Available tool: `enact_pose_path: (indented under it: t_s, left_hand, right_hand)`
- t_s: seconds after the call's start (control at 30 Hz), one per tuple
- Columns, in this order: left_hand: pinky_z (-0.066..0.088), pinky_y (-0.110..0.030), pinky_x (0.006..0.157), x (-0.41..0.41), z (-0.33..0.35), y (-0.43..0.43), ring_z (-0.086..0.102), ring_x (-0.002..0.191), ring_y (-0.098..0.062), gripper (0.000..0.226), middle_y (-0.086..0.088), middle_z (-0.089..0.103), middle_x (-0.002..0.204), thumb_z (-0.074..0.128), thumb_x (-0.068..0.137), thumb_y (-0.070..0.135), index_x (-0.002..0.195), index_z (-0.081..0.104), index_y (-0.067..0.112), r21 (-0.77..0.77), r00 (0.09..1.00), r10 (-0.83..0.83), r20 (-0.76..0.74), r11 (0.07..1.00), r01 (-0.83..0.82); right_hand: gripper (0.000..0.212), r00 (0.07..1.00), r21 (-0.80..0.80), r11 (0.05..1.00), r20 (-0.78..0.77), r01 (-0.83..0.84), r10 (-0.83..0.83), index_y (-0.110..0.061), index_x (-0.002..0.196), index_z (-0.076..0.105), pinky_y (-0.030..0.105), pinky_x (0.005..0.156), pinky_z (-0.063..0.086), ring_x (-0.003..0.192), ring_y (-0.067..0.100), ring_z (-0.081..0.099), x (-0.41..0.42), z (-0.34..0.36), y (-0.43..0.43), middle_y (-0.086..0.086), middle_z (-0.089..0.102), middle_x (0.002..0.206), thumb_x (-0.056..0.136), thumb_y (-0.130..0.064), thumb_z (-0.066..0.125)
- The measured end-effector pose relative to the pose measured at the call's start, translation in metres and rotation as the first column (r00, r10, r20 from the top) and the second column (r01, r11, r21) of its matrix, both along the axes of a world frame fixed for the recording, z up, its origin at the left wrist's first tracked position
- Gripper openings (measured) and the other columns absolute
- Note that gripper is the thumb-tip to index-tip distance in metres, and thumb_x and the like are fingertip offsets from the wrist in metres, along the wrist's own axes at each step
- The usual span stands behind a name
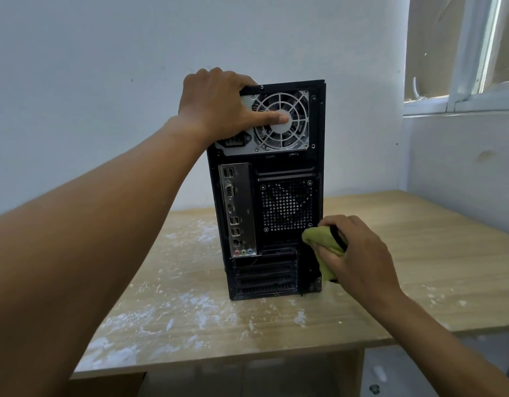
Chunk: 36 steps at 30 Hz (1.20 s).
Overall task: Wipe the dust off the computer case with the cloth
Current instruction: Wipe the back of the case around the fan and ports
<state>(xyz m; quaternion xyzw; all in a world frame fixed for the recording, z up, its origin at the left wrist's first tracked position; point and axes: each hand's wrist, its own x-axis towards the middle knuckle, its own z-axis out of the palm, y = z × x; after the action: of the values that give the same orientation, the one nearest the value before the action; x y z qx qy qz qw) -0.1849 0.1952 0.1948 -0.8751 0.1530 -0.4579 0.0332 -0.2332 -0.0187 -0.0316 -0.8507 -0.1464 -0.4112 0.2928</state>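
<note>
The right grip (359, 253) is closed around a bunched yellow-green cloth (322, 245), fingers curled over it, and presses it against the lower right part of the back of the computer case (276, 202), just below the perforated vent (286, 204) and beside the expansion slots (264, 277). A dark band on the cloth shows between the fingers. The bare right forearm reaches in from the lower right corner.

The case is black and stands upright near the middle of a light wood counter (419, 267), its rear panel facing the camera. White dusty smears (190, 305) spread over the counter in front of the case and to its left. On the left of the rear panel sits the silver port plate (237, 210).

Higher up, the left grip (219, 107) holds the top left corner of the case, fingers hooked over the upper edge and the thumb lying straight across the hub of the power supply fan grille (287, 138).

Behind the counter rises a plain pale wall (104, 81), and a window frame (476, 53) fills the upper right corner.
</note>
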Motion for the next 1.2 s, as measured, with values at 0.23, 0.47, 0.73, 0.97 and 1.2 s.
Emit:
enact_pose_path:
  t_s: [0.23,0.47,0.73,0.97,1.2]
  left_hand:
    - [0.041,-0.035,0.085,-0.002,0.0,0.0,0.062,0.111,-0.028,0.106,-0.002,0.07,0.118,0.034,0.053,0.098,0.129,0.062,0.03,-0.007,1.0,0.006,-0.016,1.0,-0.006]
    - [0.039,-0.034,0.084,-0.003,0.0,-0.001,0.062,0.112,-0.028,0.105,-0.001,0.07,0.119,0.036,0.054,0.097,0.128,0.063,0.028,-0.018,1.0,-0.004,-0.026,1.0,0.003]
    - [0.042,-0.036,0.089,-0.005,0.0,-0.001,0.061,0.113,-0.027,0.104,-0.002,0.069,0.12,0.041,0.055,0.098,0.128,0.063,0.028,-0.032,0.999,-0.013,-0.04,0.999,0.012]
    - [0.042,-0.036,0.088,-0.004,0.0,-0.001,0.062,0.111,-0.028,0.104,-0.002,0.07,0.118,0.04,0.054,0.099,0.127,0.064,0.028,-0.033,0.999,-0.009,-0.036,0.999,0.007]
    - [0.041,-0.036,0.089,-0.005,0.0,-0.002,0.061,0.114,-0.028,0.102,-0.001,0.068,0.122,0.042,0.056,0.096,0.129,0.063,0.028,-0.034,0.999,-0.007,-0.049,0.999,0.006]
  right_hand:
    - [0.034,0.997,-0.099,0.994,-0.064,-0.042,0.035,-0.027,0.109,0.064,0.025,0.045,0.046,0.062,0.015,0.058,-0.003,-0.032,-0.006,-0.008,0.059,0.099,0.078,-0.025,0.077]
    - [0.035,0.936,-0.251,0.967,-0.349,-0.048,-0.044,-0.035,0.119,0.057,0.026,0.061,0.043,0.083,0.016,0.06,-0.007,-0.05,-0.016,-0.012,0.055,0.108,0.086,-0.039,0.065]
    - [0.025,0.847,-0.374,0.927,-0.497,-0.014,-0.188,-0.032,0.11,0.054,0.024,0.055,0.031,0.078,0.015,0.051,-0.011,-0.031,-0.003,-0.01,0.051,0.093,0.088,-0.042,0.056]
    - [0.024,0.85,-0.288,0.954,-0.479,0.086,-0.221,-0.026,0.106,0.049,0.028,0.06,0.038,0.077,0.016,0.05,-0.009,-0.039,0.005,-0.007,0.053,0.091,0.09,-0.042,0.056]
    - [0.021,0.973,0.286,0.954,-0.231,0.088,-0.02,-0.026,0.09,0.054,0.018,0.051,0.035,0.065,0.005,0.054,-0.016,-0.057,-0.001,-0.012,0.056,0.077,0.082,-0.021,0.073]
